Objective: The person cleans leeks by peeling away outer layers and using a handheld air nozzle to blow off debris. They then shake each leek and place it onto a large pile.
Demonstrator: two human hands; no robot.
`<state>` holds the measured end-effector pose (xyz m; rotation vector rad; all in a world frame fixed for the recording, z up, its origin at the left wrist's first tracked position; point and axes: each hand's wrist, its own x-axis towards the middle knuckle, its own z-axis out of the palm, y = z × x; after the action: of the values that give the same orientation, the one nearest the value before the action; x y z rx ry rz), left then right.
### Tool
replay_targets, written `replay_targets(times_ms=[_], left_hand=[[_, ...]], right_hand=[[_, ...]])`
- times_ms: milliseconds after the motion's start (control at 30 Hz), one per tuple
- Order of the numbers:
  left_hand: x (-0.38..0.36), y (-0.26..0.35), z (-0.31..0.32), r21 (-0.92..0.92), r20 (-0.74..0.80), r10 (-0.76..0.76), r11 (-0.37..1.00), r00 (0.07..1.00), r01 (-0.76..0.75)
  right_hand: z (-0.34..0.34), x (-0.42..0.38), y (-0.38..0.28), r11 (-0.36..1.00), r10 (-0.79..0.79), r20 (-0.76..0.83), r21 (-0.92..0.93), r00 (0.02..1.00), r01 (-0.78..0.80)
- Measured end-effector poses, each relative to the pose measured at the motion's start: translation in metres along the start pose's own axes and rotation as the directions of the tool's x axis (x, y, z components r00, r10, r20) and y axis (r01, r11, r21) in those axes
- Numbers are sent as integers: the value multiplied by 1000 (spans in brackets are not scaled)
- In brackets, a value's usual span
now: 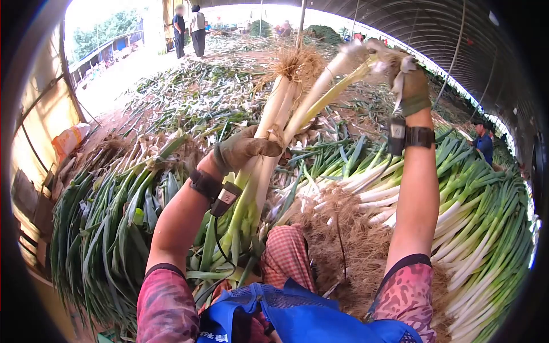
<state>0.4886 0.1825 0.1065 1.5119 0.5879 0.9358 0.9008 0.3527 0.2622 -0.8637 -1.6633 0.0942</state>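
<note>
Several long leeks, roots up and green leaves down, stand in the gloved grip of my left hand, whose fingers wrap round their white stalks. Raised at the upper right, my gloved right hand is closed on pale outer leaves, which stretch away from the stalks in a band. That band is partly smeared by motion. Brown root tufts top the held leeks. Both wrists wear black straps with small boxes.
Unpeeled leeks are heaped at the left. White-stalked leeks lie in rows at the right, roots inward. Leaf scraps cover the ground ahead. Two people stand far back; another person is at the right.
</note>
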Motion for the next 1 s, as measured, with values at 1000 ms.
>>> replay_targets(times_ms=[1000], left_hand=[[17, 63, 6, 369, -502, 633, 773, 589, -516]], right_hand=[[244, -262, -165, 367, 70, 607, 722, 792, -586]])
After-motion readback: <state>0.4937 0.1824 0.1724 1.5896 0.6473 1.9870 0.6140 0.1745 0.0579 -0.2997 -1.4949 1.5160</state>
